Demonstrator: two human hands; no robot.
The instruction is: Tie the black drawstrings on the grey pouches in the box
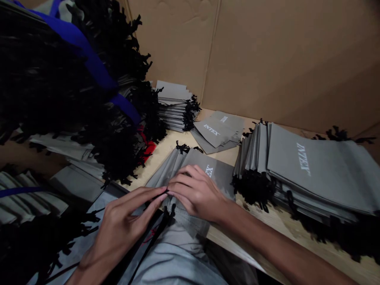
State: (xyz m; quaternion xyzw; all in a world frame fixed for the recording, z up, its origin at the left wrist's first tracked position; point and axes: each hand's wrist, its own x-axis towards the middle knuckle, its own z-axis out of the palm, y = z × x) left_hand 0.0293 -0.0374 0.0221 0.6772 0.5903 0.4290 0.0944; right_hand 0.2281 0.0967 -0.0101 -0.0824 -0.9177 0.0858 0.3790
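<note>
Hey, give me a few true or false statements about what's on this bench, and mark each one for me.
The left hand and right hand meet over a gray pouch. True.

The word INTEX on the pouches is printed in red. False: the lettering is white.

A stack of gray pouches lies to the right of the hands, with black drawstrings bunched at its left end. True.

The wall behind the pouches is brick. False: it is corrugated cardboard.
</note>
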